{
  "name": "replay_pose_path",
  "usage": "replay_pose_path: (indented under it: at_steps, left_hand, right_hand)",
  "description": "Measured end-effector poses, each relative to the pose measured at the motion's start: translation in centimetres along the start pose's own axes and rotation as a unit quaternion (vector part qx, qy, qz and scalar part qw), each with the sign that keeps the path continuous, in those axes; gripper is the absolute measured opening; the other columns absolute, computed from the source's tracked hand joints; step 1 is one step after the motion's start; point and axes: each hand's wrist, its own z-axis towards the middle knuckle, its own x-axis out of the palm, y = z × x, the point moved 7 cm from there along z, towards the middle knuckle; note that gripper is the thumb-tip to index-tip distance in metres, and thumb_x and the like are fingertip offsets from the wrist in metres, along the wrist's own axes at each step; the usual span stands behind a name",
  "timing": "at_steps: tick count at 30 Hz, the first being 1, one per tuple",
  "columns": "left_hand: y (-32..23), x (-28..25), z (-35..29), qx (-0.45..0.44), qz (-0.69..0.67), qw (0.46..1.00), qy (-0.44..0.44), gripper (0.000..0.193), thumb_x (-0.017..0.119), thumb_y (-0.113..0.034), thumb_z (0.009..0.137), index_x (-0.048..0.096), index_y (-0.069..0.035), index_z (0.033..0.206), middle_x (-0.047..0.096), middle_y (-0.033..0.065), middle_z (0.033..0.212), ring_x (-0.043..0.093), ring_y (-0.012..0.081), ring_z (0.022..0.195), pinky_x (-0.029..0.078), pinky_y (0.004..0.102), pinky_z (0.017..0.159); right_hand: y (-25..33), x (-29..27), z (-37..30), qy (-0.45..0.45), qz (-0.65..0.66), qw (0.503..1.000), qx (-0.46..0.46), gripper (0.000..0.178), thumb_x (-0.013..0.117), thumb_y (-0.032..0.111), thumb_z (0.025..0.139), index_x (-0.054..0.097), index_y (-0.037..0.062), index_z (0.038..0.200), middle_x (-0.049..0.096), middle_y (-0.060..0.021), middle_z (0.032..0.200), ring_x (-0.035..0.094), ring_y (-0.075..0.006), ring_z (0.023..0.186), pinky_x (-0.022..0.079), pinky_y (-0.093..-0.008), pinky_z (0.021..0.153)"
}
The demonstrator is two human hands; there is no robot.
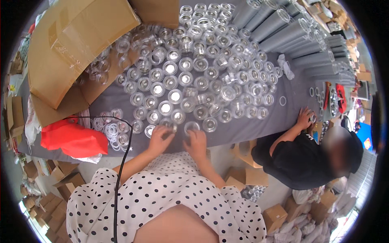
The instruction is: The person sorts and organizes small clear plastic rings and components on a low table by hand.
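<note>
Clear round plastic jars (185, 78) cover the middle of the grey cloth-covered table, most standing and some tipped over. My left hand (161, 138) is at the near edge of this group, its fingers curled round a clear jar (167, 122) that they partly hide. Just to its right, my right hand (196, 141) has its fingers closed on another clear jar (191, 127) at the table's front. A small gap separates the two hands. Pale rings (111, 131) lie heaped left of my left hand, beside a red bag (73, 137).
A large open cardboard box (77, 48) lies at the far left with jars spilling out. Stacked grey tubes (279, 36) fill the back right. A co-worker in black (291, 158) handles a small piece at the right. A black cable (117, 186) hangs at my left.
</note>
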Motion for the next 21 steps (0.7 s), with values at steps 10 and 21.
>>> replay_pose_path:
  at_steps: [10,21]
  left_hand:
    - [-1.5,6.1,1.7,0.213,0.200,0.940,0.178,0.027,0.058,-0.012,0.069,0.058,-0.011,0.096,0.055,0.0023,0.097,0.050,0.0199,0.085,0.040,0.0349,0.071]
    - [-1.4,9.4,1.6,0.198,0.390,0.868,0.235,0.048,0.054,-0.016,0.071,0.046,-0.006,0.117,0.047,0.0121,0.120,0.058,0.0237,0.066,0.043,0.0363,0.067]
  right_hand:
    - [-2.4,0.2,-3.6,-0.056,0.047,0.996,0.058,0.036,0.056,0.009,0.069,0.051,0.0053,0.105,0.046,-0.0135,0.116,0.039,-0.0308,0.113,0.027,-0.0467,0.096]
    - [-4.0,0.6,-4.5,-0.058,0.088,0.987,0.118,0.035,0.056,0.009,0.070,0.051,0.0039,0.104,0.047,-0.0150,0.115,0.041,-0.0319,0.110,0.028,-0.0449,0.096]
